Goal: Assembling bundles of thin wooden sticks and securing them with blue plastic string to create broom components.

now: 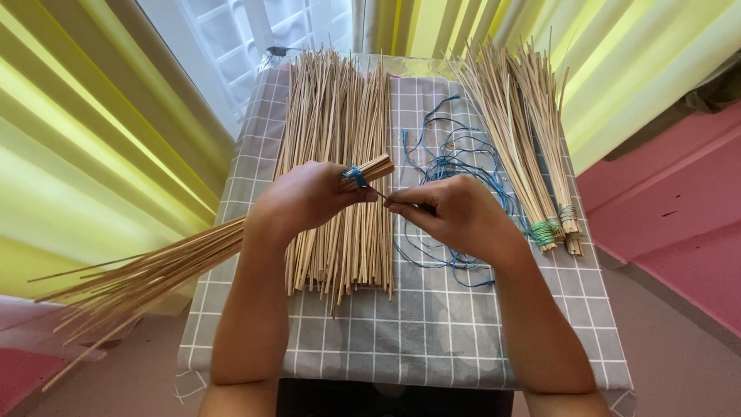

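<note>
Yellow curtains [93, 139] flank a bright window [255, 38] behind a table in grey checked cloth [432, 340]; pink floor [671, 208] at right.

Loose sticks [340, 154] left, strings [451, 166] middle, tied bundles [532, 147] right.

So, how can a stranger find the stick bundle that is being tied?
Start at the grey checked cloth on the table. Over its left half, the left hand grips one stick bundle slanting off the left edge. Unlike the other bundles, it is lifted and has blue string around its end.
</note>
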